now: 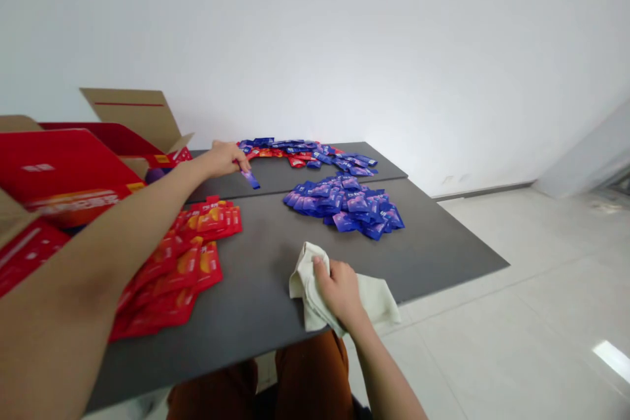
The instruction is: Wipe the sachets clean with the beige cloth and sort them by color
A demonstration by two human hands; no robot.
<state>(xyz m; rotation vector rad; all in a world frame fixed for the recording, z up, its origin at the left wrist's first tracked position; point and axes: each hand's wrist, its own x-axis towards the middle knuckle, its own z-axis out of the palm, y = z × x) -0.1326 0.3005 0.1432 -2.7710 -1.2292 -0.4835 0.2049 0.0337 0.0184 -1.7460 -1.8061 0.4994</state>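
Note:
My left hand [227, 159] reaches out over the far part of the table, its fingers closed on one blue-purple packet [251, 178]. Down at the near right edge, my right hand [339, 287] grips a pale cloth [315, 298] that lies bunched on the table, one corner reaching past the edge. Beyond the cloth is a heap of blue-purple packets [349, 205]. Red packets [189, 266] with an orange print lie in a pile under my left forearm, which hides part of them. At the back, blue and red packets [310, 149] form a long mixed row.
Open red cardboard boxes [73, 170] with raised brown flaps [138, 115] stand at the left. The dark grey table [260, 256] has a seam across it and ends at the right above a pale tiled floor [531, 315]. A white wall [344, 46] rises behind.

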